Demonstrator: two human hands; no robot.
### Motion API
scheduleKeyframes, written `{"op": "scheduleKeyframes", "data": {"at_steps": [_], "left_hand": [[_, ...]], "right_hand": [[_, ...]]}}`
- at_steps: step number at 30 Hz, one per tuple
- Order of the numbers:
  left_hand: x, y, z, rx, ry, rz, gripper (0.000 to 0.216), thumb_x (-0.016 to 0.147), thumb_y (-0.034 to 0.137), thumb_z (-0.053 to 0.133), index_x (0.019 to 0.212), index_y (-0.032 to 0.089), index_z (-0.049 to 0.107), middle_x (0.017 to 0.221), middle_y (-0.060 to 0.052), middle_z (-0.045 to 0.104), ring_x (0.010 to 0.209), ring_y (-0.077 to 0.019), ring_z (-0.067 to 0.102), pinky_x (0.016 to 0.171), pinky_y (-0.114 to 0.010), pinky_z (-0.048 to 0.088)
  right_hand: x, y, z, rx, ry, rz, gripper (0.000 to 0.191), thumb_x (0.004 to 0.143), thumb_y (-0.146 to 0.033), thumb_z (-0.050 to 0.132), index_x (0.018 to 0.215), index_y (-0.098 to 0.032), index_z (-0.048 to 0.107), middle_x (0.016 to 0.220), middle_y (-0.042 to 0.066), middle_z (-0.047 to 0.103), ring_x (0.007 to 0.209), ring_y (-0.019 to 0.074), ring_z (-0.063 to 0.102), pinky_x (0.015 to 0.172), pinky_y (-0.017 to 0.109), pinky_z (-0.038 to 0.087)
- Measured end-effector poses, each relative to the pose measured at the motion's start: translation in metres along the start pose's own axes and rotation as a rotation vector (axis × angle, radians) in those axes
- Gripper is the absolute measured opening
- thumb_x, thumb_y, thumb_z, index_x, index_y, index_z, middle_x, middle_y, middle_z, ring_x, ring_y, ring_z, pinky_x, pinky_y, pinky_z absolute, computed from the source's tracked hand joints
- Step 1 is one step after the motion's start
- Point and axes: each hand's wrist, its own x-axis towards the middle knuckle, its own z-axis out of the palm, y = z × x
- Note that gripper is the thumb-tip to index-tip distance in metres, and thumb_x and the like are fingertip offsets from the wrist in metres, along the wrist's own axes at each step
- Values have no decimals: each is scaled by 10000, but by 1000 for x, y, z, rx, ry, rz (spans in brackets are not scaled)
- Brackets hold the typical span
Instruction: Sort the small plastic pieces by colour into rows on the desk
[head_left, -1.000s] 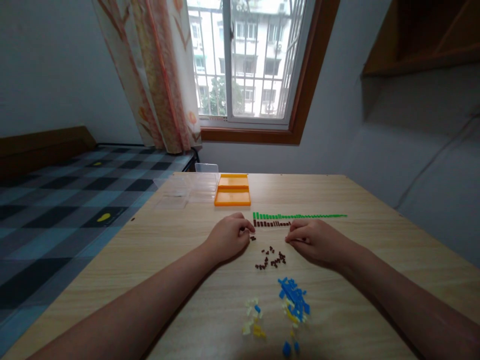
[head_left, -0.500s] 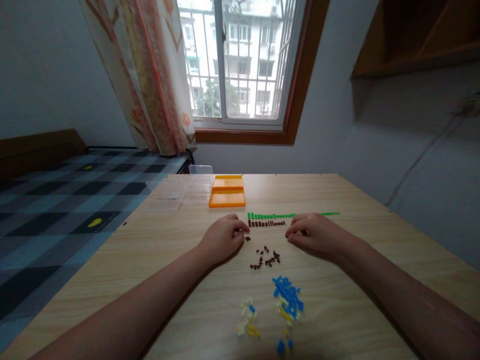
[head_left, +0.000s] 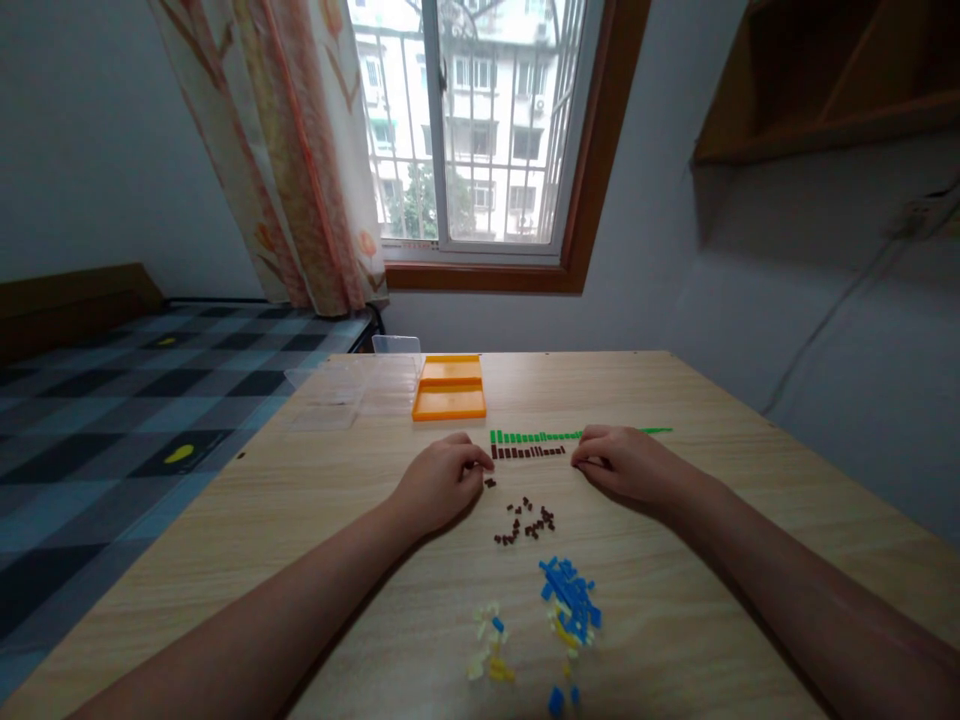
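My left hand (head_left: pixel 444 482) rests on the table with its fingers curled in, at the left end of a row of small brown building bricks (head_left: pixel 525 452). Whether anything is between its fingertips is hidden. Just below those fingertips lie a few loose brown bricks (head_left: pixel 490 483). At the other end of the row, the fingers of my right hand (head_left: pixel 626 462) are pinched on what looks like a small brown brick, mostly covered. A row of green bricks (head_left: pixel 536 437) runs behind the brown one and passes behind my right hand. Nearer to me is a scattered group of brown bricks (head_left: pixel 534 528).
Blue bricks (head_left: pixel 570 595) are heaped at the front, with yellow (head_left: pixel 501 670) and pale bricks (head_left: pixel 480 625) around them. An open orange case (head_left: pixel 450 412) and clear plastic boxes (head_left: pixel 330 405) stand at the back left of the wooden table (head_left: pixel 360 620). A checkered bed (head_left: pixel 90 440) is on the left.
My right fingertips have lifted or shifted very slightly at the end of the brown row. My left hand stays in place. The whole view has shifted a little.
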Motion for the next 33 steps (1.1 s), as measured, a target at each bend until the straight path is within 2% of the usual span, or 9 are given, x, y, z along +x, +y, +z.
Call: {"op": "scheduleKeyframes", "data": {"at_steps": [5, 11, 16, 20, 23, 33], "left_hand": [[0, 2, -1, -6, -6, -3, 248, 835, 74, 557, 874, 181, 777, 848, -45, 629, 717, -150, 579, 712, -277, 452], [0, 2, -1, -17, -2, -3, 248, 831, 71, 560, 875, 178, 780, 845, -42, 626, 703, -147, 575, 699, -274, 446], [0, 2, -1, -11, -1, -5, 252, 831, 71, 554, 872, 180, 777, 846, -42, 627, 706, -149, 579, 701, -273, 451], [0, 2, -1, 3, 1, 3, 252, 831, 70, 550, 864, 183, 772, 841, -43, 629, 725, -155, 585, 719, -280, 457], [0, 2, -1, 7, 1, 8, 253, 832, 75, 548, 869, 186, 771, 848, -45, 634, 735, -158, 589, 727, -283, 460], [0, 2, -1, 13, -12, 5, 256, 829, 82, 549, 885, 188, 775, 866, -49, 639, 748, -161, 596, 732, -287, 463]], "right_hand": [[-1, 4, -2, 27, 42, 15, 251, 887, -146, 565, 984, -212, 787, 910, 52, 720, 797, 164, 657, 737, 263, 463], [-1, 4, -1, 24, 35, 63, 178, 861, -170, 620, 895, -212, 790, 821, 34, 722, 690, 146, 627, 648, 250, 427], [2, 11, 6, 11, 45, 33, 192, 892, -163, 603, 911, -219, 786, 888, 44, 737, 770, 160, 659, 704, 257, 448], [5, 16, 11, -20, 128, 62, 193, 926, -191, 585, 965, -214, 773, 958, 58, 735, 823, 175, 668, 739, 271, 462], [5, 16, 11, -25, 172, 79, 177, 930, -225, 596, 952, -198, 770, 929, 65, 724, 802, 176, 659, 734, 275, 464], [6, 9, 15, 26, 127, 14, 275, 982, -259, 532, 1062, -186, 784, 884, 80, 691, 784, 174, 643, 713, 276, 460]]}}
